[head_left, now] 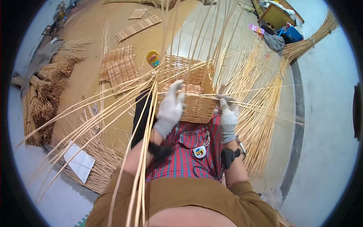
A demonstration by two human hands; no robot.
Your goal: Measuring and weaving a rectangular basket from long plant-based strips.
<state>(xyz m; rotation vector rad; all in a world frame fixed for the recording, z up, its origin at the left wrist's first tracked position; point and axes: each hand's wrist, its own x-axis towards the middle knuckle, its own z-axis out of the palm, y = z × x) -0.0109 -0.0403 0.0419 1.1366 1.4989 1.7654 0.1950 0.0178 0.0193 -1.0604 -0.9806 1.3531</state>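
Observation:
A rectangular wicker basket (197,109) stands in front of me, part-woven, with long upright stakes rising from its walls. My left hand (169,110), in a pale work glove, is at its near left side with the fingers stretched out over the rim. Around the right front corner, my right hand (228,115), gloved too, has its fingers closed on thin willow rods (261,109) that run out to the right. A spray of loose rods (94,102) fans out from the left corner, some passing beside my left arm. What lies under my left palm is hidden.
Woven panels (121,70) lie on the floor at the left. Bundles of rods (264,132) spread at the right, and dark-tipped bundles (45,102) line the left. A yellow-green container (153,59) stands behind the basket. A round tape measure (199,151) rests on my striped apron (170,166).

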